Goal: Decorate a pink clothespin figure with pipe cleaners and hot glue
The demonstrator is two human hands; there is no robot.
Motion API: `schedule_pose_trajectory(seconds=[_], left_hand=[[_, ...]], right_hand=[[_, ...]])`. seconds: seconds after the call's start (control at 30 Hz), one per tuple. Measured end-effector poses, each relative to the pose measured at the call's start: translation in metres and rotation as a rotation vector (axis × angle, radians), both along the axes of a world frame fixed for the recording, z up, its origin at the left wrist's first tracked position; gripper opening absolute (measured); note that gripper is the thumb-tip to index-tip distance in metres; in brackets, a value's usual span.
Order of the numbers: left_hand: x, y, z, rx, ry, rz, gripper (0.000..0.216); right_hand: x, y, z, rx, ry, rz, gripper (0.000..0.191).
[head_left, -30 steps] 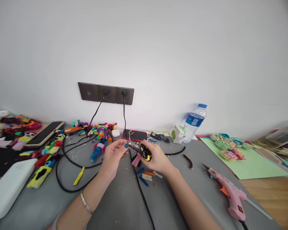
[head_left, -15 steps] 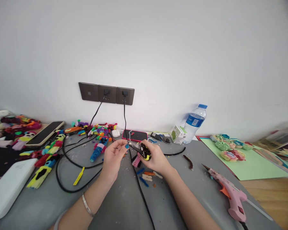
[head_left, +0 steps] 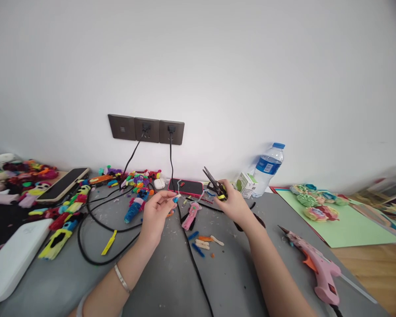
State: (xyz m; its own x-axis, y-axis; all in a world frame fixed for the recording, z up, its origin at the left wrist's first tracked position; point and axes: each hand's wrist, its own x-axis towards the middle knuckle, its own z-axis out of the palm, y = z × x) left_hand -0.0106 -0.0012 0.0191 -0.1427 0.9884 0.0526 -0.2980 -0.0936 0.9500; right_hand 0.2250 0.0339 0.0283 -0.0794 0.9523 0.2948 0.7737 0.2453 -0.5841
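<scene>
Bare forearms, lightly adorned.
Thin silver bracelet on left wrist; blue-painted nail on the left hand.

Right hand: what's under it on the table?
A black strand passes beneath the right hand, which holds cutters. The wrist covers most of a dark brown piece.

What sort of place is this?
Probably a hobby craft desk: a pink glue gun lies on the grey table, fuzzy colourful figures crowd its left side, the right hand holds snips and the left hand pinches a pale scrap.
</scene>
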Motion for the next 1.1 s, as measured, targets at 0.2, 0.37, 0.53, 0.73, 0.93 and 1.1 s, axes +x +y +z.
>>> schedule_pose_trajectory(seconds=[0.2, 0.37, 0.53, 0.73, 0.93, 1.1], left_hand=[[0.000, 0.003, -0.004, 0.094, 0.136, -0.068, 0.019], [0.003, 0.003, -0.010, 0.162, 0.356, -0.165, 0.009], [0.000, 0.006, -0.015, 0.204, 0.535, -0.178, 0.014], [-0.003, 0.010, -0.018, 0.265, 0.576, -0.114, 0.014], [-0.002, 0.010, -0.018, 0.250, 0.606, -0.091, 0.009], [0.000, 0.009, -0.016, 0.253, 0.614, -0.122, 0.008]], right_hand=[[0.033, 0.005, -0.008, -0.309, -0.260, -0.070, 0.032], [0.034, 0.009, -0.014, -0.273, -0.326, -0.031, 0.029], [0.025, 0.008, -0.017, -0.325, -0.422, -0.105, 0.036], [0.016, 0.008, -0.013, -0.240, -0.359, -0.162, 0.037], [-0.009, -0.002, 0.008, -0.201, 0.238, 0.361, 0.023], [-0.037, -0.012, 0.006, -0.318, 0.443, 0.547, 0.010]])
